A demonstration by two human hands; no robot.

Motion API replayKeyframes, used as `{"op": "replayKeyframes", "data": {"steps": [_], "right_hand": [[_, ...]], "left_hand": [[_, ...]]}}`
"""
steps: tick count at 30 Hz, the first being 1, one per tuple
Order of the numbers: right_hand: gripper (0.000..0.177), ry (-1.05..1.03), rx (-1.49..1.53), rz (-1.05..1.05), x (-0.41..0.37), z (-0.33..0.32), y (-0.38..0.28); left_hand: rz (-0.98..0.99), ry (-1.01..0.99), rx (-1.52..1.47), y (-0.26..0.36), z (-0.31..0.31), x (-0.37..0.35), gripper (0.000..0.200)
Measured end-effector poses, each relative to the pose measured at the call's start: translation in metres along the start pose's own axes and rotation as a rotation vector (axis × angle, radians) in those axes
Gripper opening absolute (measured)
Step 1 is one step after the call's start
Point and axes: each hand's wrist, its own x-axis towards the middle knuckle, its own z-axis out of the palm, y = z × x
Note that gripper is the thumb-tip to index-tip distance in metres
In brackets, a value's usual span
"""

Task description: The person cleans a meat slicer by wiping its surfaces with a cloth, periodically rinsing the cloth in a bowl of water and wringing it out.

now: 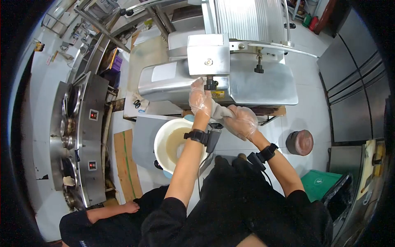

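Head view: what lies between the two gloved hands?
A grey cloth runs from the left hand to the right hand, as the head view shows.

We hold both arms out ahead of us, bare to the wrist. Our left arm [185, 164] reaches almost straight forward, and the left grip [200, 99] stands with its gloved fingers pointing up and away, mostly straight. Our right arm [279, 168] angles inward with the elbow bent. The right grip [242, 122] sits lower, just beside the left wrist, its gloved fingers curled into a closed fist.
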Motion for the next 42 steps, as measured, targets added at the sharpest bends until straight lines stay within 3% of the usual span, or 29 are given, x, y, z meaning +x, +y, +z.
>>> {"op": "replayKeyframes", "data": {"steps": [2,4,6,11,13,16,17,20,23,25,27,32,34,36,40,42], "right_hand": [[0.03,-0.022,-0.03,0.016,-0.004,0.0,0.004],[0.031,-0.008,-0.046,0.031,-0.012,0.001,0.011],[0.032,0.003,-0.058,0.047,-0.014,0.0,0.014],[0.036,0.021,-0.054,0.18,-0.023,-0.024,0.015],[0.035,0.079,-0.068,0.197,-0.03,-0.033,0.023],[0.036,0.049,-0.084,0.177,-0.029,-0.034,0.041],[0.037,0.029,-0.116,0.167,-0.028,-0.034,0.043],[0.038,0.098,-0.124,0.178,-0.029,-0.035,0.04],[0.038,0.028,-0.106,0.187,-0.025,-0.04,0.025],[0.039,-0.031,-0.122,0.185,-0.023,-0.038,0.023],[0.04,0.011,-0.126,0.151,-0.022,-0.03,0.028],[0.039,0.024,-0.132,0.118,-0.027,-0.028,0.042],[0.038,-0.009,-0.145,0.105,-0.027,-0.027,0.04],[0.038,-0.105,-0.208,0.085,-0.031,-0.029,0.037],[0.036,0.013,-0.077,0.039,-0.041,-0.029,0.039],[0.034,0.024,-0.038,0.052,-0.034,-0.033,0.026]], "left_hand": [[0.012,-0.106,0.224,-0.011,0.01,-0.008,0.034],[0.038,-0.094,0.165,-0.013,0.016,-0.015,0.03],[-0.026,0.079,-0.14,-0.008,0.019,-0.018,0.028],[-0.17,0.218,-0.192,0.023,0.046,-0.03,0.027],[-0.235,0.26,-0.438,0.022,0.057,-0.031,0.028],[-0.12,0.158,-0.207,0.028,0.062,-0.038,0.027],[-0.219,0.065,-0.272,0.034,0.064,-0.04,0.026],[-0.079,0.176,-0.212,0.02,0.068,-0.043,0.026],[-0.395,0.266,-0.418,0.022,0.042,-0.034,0.026],[-0.329,0.312,-0.462,0.015,0.047,-0.031,0.021],[-0.18,0.257,-0.325,0.016,0.052,-0.032,0.025],[-0.154,0.166,-0.324,0.019,0.05,-0.034,0.024],[-0.063,-0.132,-0.154,0.018,0.046,-0.042,0.026],[-0.091,-0.096,-0.191,0.014,0.043,-0.052,0.026],[-0.126,0.17,-0.283,0.009,0.03,-0.048,0.031],[-0.154,0.05,-0.19,0.024,0.015,-0.024,0.033]]}}
